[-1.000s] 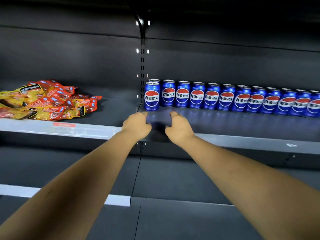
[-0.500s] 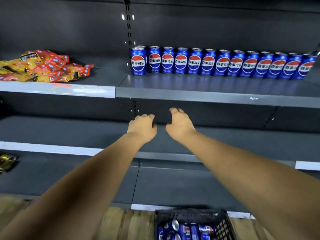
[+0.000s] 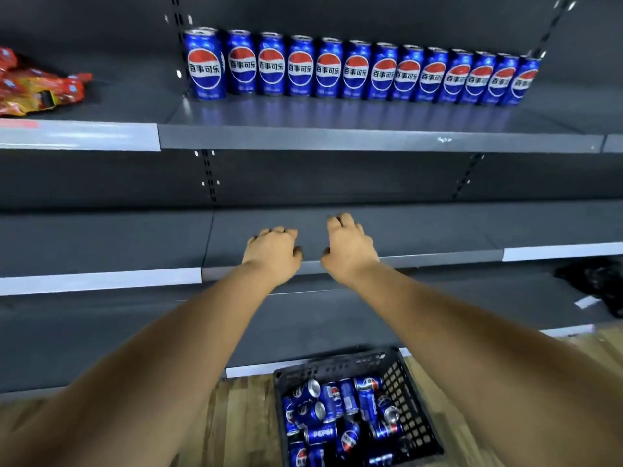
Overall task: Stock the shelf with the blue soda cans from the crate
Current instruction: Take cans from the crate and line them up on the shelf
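A row of several blue soda cans (image 3: 330, 70) stands upright along the back of the upper shelf (image 3: 371, 138). On the wooden floor below stands a black plastic crate (image 3: 409, 399) with several more blue cans (image 3: 337, 416) lying jumbled inside. My left hand (image 3: 271, 252) and my right hand (image 3: 349, 249) hover side by side in front of the middle shelf (image 3: 438, 230), fingers loosely curled, holding nothing. Both hands are well above the crate and below the can row.
Red and yellow snack packets (image 3: 37, 84) lie on the upper shelf at the left. A dark bag-like object (image 3: 593, 281) sits on the lower shelf at the right. Perforated uprights (image 3: 209, 176) divide the shelf bays.
Both hands have drawn back from the upper shelf and dropped to the level of the middle shelf. The view has tilted down, bringing the crate on the floor into sight.
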